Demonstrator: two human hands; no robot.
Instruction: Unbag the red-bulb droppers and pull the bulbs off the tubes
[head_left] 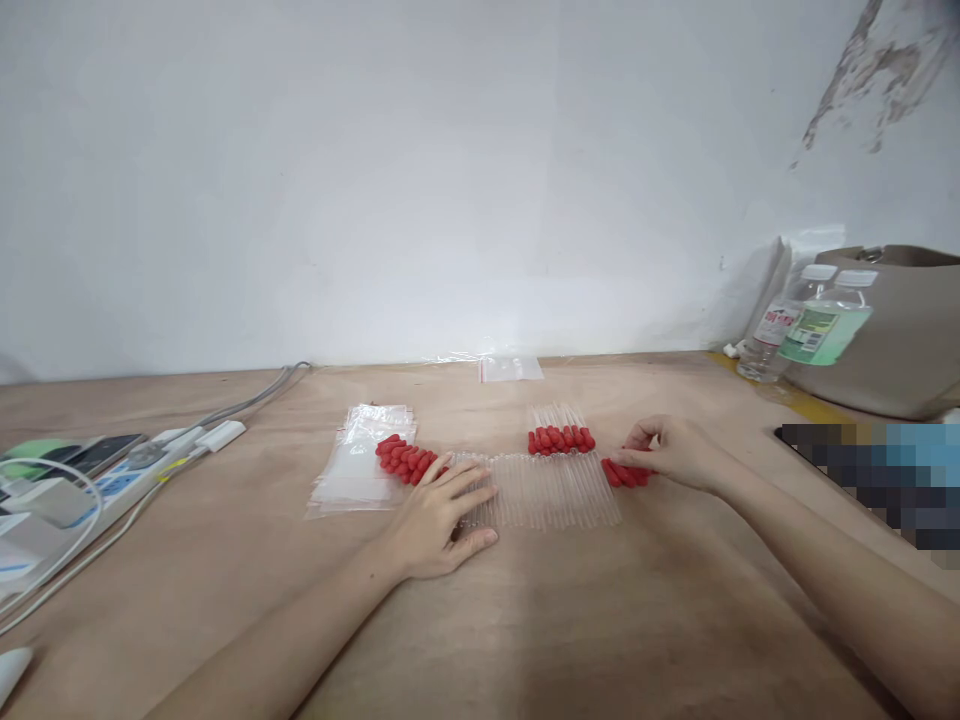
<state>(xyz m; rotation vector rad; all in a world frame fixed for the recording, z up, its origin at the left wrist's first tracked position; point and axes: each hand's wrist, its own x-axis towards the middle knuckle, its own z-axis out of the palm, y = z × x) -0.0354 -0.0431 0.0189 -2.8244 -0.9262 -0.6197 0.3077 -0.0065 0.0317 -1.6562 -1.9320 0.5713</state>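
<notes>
A row of clear thin tubes [551, 490] lies side by side on the wooden table. My left hand [442, 515] rests flat over the row's left end with its fingers spread, hiding some tubes. Red rubber bulbs [405, 460] lie in a cluster just beyond it. Behind the row, several clear tubes fitted with red bulbs [559, 440] are lined up. To the right, my right hand [664, 452] bends over a small pile of red bulbs [624, 474], thumb and index finger closed on a bulb there; its other fingers are curled.
Clear zip bags [360, 465] are stacked at left, and another bag [512, 369] lies near the wall. A power strip [124, 485] with cables and a phone occupies the left side. Two bottles [829, 320] and a beige bag [900, 340] stand at back right.
</notes>
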